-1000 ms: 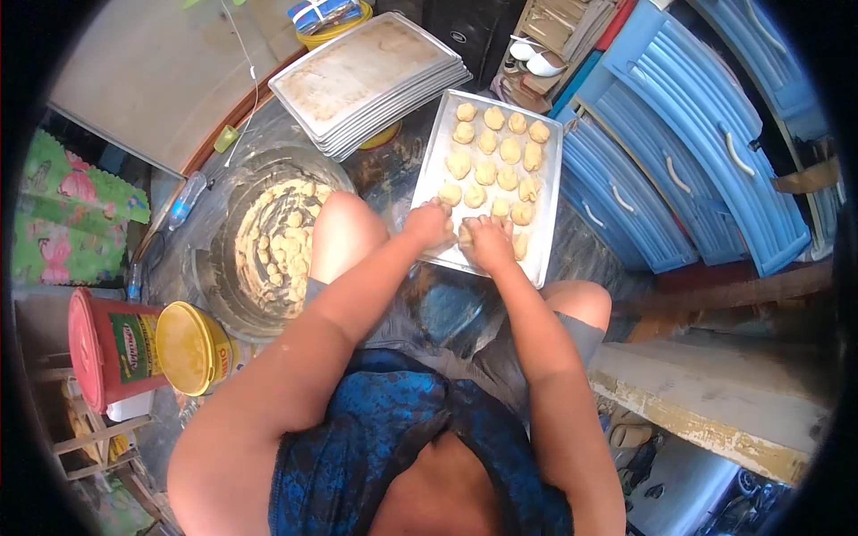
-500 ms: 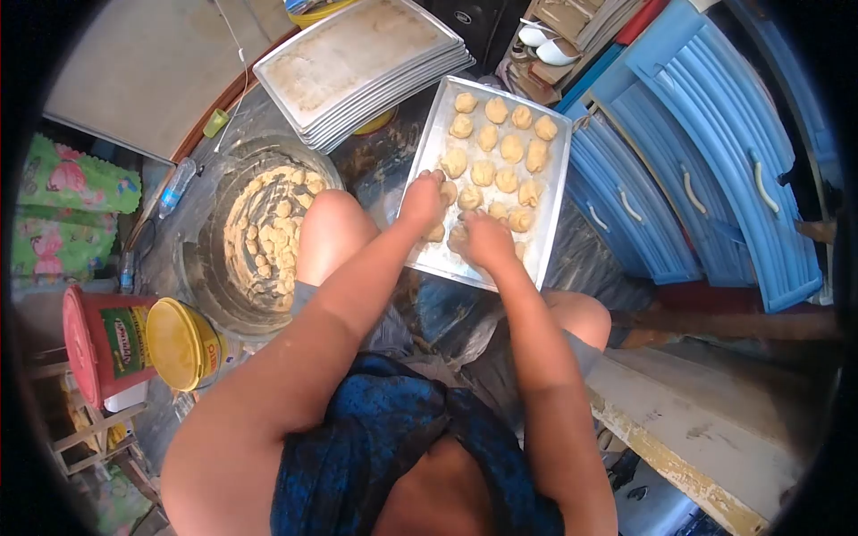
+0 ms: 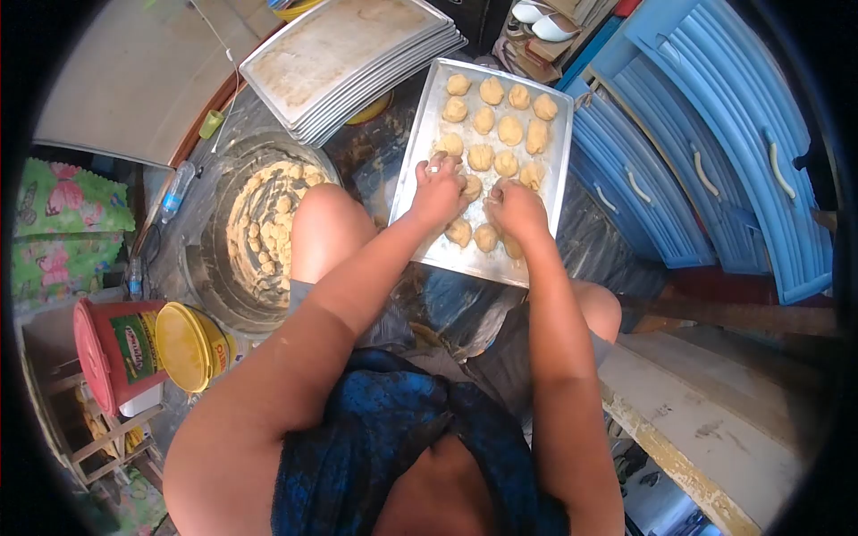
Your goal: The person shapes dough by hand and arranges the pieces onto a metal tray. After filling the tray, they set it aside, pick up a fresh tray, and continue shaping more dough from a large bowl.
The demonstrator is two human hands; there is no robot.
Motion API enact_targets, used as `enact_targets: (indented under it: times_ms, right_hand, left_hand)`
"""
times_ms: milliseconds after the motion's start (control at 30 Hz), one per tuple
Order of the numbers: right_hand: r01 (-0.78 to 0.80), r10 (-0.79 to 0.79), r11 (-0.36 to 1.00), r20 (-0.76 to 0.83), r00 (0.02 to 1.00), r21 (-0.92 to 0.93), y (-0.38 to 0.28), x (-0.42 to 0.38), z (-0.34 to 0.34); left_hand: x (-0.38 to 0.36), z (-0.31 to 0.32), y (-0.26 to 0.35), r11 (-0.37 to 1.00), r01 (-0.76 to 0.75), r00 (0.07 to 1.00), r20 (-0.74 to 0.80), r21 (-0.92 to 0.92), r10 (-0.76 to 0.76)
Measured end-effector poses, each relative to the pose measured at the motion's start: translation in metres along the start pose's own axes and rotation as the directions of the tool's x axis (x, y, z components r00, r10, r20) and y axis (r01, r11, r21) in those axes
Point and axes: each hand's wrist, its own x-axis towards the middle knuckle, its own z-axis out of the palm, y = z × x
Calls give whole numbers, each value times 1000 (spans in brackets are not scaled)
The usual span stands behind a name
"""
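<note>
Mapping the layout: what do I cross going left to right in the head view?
Red bucket → yellow bucket → basin → dough tray → blue drawers.

the single view came from a camera worn on the person's head, facing forward and steeply down over the chest. it sat close above the body, wide enough to reach the far stacked trays, the left basin and the right drawers.
</note>
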Motion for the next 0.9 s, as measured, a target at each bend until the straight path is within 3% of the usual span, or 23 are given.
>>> enact_targets:
  times_ms: [133,167,233,300,367,400,433,500,633,700,733,767,800,833,867,900]
  right_hand:
    - [19,-18,1000,-71,997,11,0,1,1]
    - [36,-36,999,-72,997,7,1,2,4]
    - [93,5,950,-309,951,299,-9,-3,9]
    - [133,-16,933,-331,943,333,-22,-9,11]
    - [-19,45,996,-302,952,90,-31,-16,8]
    - [-128,146,983,-142,979,133,-25,-12,16]
    - [-125,143,985,-152,978,121,-23,-16,29]
    - [95,-128,968,-131,983,-232,-19,-29,55]
    - [159,-175,906,-5,984,-392,-38,-45,80]
    - [9,-43,958,-113,993,-288,-54,-51,75]
    - [-6,3,999,-78,997,-40,-69,-48,65]
    - [112,-85,968,-127,988,225,-85,-44,61]
    - [228,-151,854,-196,969,468,-105,-42,60]
    - [205,-167,800,-120,979,563,-138,-47,54]
    - [172,-189,738,-45,981,652,-171,-51,56]
    - [273,-270,708,-107,957,651,-191,-48,80]
  left_hand:
    - [-4,-7,7,998,57,997,-56,16,-56]
    - [-6,-12,7,999,45,990,-131,-3,-45]
    - [-11,-22,5,998,52,974,-218,-18,-55]
    - [-14,-34,0,987,135,989,-54,-91,-140]
    - [-24,-46,0,992,111,994,11,-65,-110]
    - [-31,-47,1,995,91,996,15,-37,-90]
    - [-36,-48,3,998,68,998,18,-10,-68]
    - [-43,-48,-3,995,89,996,4,-49,-89]
    - [-50,-51,-23,970,205,978,-4,-128,-207]
    - [-48,-63,-34,952,257,966,3,-167,-260]
    - [-50,-70,-37,667,348,914,81,-659,-397]
    - [-52,-74,-39,163,326,863,222,-931,-454]
    - [-53,-77,-43,-148,221,815,266,-964,-515]
    - [-61,-98,-41,-284,133,779,277,-950,-562]
    - [-65,-100,-47,-316,69,756,256,-946,-602]
    - [-68,-103,-52,-342,2,730,235,-940,-642]
